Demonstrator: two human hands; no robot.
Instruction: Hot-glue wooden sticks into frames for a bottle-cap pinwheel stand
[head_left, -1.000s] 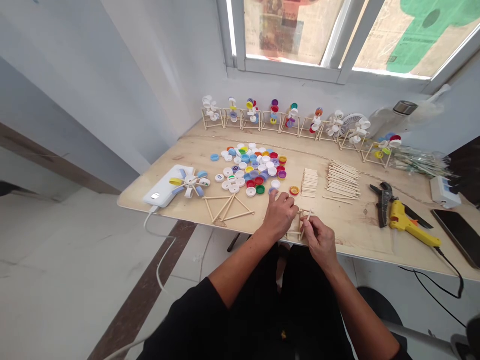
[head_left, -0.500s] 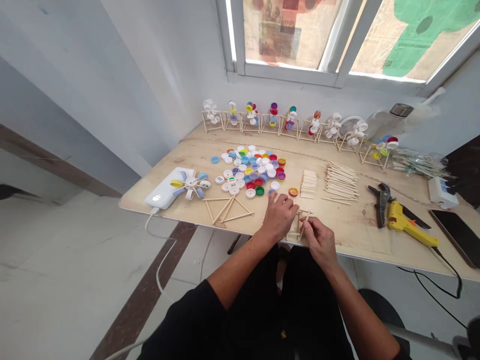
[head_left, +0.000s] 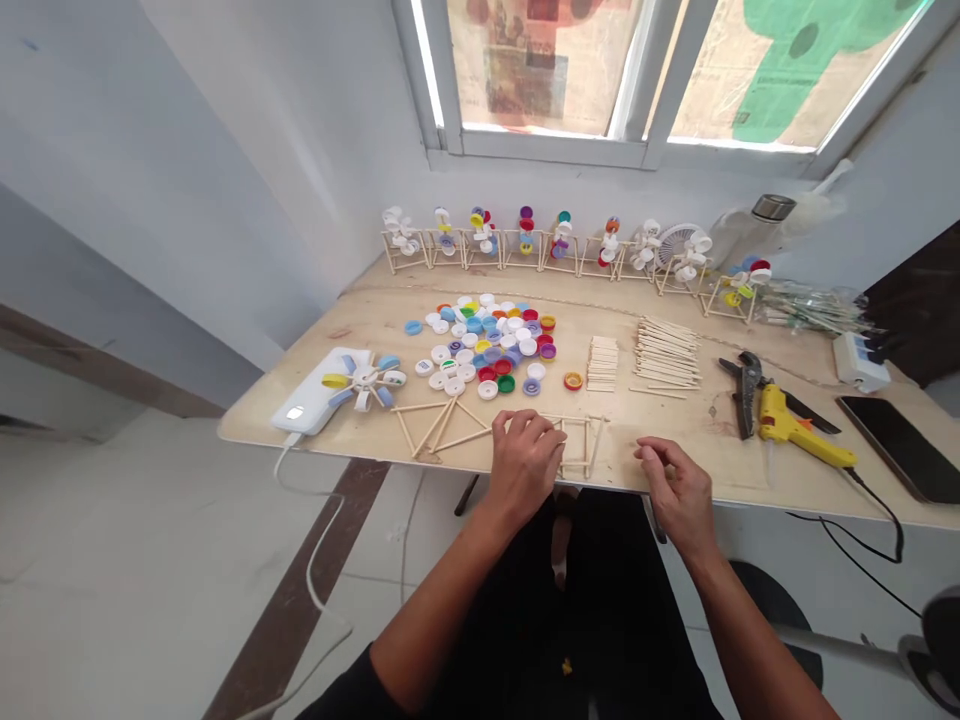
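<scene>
A small frame of thin wooden sticks [head_left: 576,464] lies near the table's front edge. My left hand [head_left: 525,462] is at its left side, fingers curled down onto the sticks and covering that end. To the right of the frame and apart from it, my right hand [head_left: 681,488] hovers by the table edge, thumb and forefinger slightly apart, with nothing visible in it. Left of my left hand lie joined stick triangles [head_left: 424,432]. A pinwheel of bottle caps on sticks [head_left: 365,378] rests against a white power bank [head_left: 307,400].
Colourful bottle caps [head_left: 487,345] are heaped mid-table. Short sticks [head_left: 602,364] and longer sticks [head_left: 666,353] lie right of them. A yellow glue gun [head_left: 802,430], black cutters [head_left: 746,393] and a phone [head_left: 907,448] are at right. Finished cap pinwheels [head_left: 526,235] line the back.
My right hand has let go of the stick frame and moved right. My left hand has shifted to the frame's left side. The camera view has turned slightly.
</scene>
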